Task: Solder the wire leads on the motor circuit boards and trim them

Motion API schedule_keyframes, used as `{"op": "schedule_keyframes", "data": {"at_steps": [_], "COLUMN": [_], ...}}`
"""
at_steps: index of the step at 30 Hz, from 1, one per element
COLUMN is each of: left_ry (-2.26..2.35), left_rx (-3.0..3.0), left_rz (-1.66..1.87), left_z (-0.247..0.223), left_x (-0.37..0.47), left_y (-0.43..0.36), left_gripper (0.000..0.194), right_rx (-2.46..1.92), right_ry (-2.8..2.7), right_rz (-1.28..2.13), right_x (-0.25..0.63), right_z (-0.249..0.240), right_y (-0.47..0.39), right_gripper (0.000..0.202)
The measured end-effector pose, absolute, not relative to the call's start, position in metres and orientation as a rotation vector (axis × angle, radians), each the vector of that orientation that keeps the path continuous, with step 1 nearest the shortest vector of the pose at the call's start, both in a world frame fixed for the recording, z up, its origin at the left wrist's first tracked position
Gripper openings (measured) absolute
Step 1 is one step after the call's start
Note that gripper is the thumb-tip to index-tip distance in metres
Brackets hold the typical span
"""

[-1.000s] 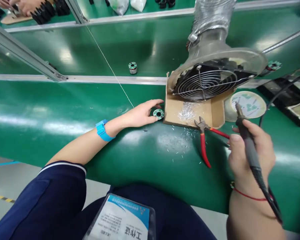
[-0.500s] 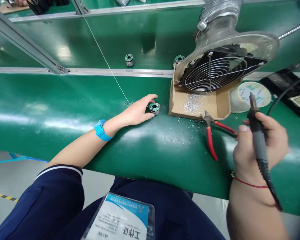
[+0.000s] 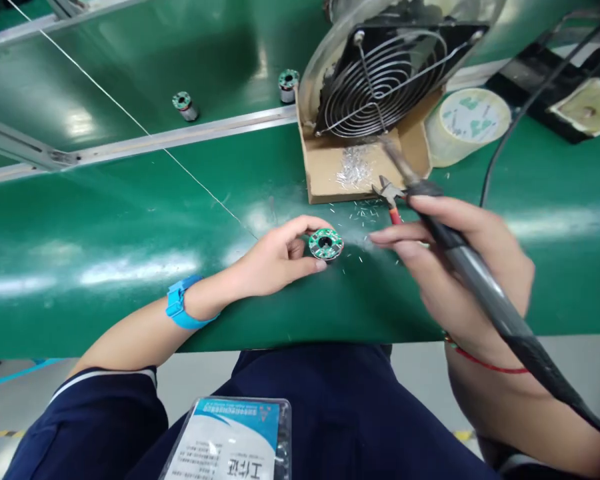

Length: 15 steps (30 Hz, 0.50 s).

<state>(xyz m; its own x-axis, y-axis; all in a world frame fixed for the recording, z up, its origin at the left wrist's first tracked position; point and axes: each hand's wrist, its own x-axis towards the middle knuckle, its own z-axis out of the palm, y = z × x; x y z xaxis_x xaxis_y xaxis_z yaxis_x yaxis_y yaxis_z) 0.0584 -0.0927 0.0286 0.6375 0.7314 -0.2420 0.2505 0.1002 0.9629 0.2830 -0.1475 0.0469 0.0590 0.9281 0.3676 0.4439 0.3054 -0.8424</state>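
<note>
My left hand (image 3: 285,257) grips a small round part (image 3: 326,245) with a green circuit board on top, thumb and fingers around its side. In my right hand (image 3: 460,267) is a soldering iron (image 3: 463,257), held like a pen, its metal tip pointing up and left over the cardboard tray (image 3: 337,198). Partly behind my right hand lie cutters (image 3: 391,193) with red handles, jaws at the tray's front edge. Thin wire clippings (image 3: 355,168) lie in the tray, and more are scattered on the green table.
A fan with a wire guard (image 3: 380,83) stands over the tray. To its right are a tape roll (image 3: 473,123) and a black stand with a sponge (image 3: 587,107). Two similar round parts (image 3: 185,107) (image 3: 289,87) stand behind the metal rail (image 3: 230,128).
The camera view has shifted. My left hand and the round part are nearer to me. My right hand has moved left with the iron, whose tip now points toward the tray.
</note>
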Motion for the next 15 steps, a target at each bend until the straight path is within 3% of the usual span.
{"op": "schedule_keyframes", "data": {"at_steps": [9, 15], "left_ry": [0.773, 0.738], "left_rx": [1.462, 1.555], "left_rz": [0.335, 0.416], "left_z": [0.035, 0.034], "left_x": [0.067, 0.066], "left_y": [-0.099, -0.101], "left_gripper": [0.053, 0.042], "right_rx": [-1.261, -1.243], "right_ry": [-1.685, -1.694], "right_rz": [0.979, 1.037], "right_x": [0.282, 0.283], "right_z": [0.054, 0.05], "right_y": [-0.125, -0.124], "right_gripper": [0.048, 0.045]}}
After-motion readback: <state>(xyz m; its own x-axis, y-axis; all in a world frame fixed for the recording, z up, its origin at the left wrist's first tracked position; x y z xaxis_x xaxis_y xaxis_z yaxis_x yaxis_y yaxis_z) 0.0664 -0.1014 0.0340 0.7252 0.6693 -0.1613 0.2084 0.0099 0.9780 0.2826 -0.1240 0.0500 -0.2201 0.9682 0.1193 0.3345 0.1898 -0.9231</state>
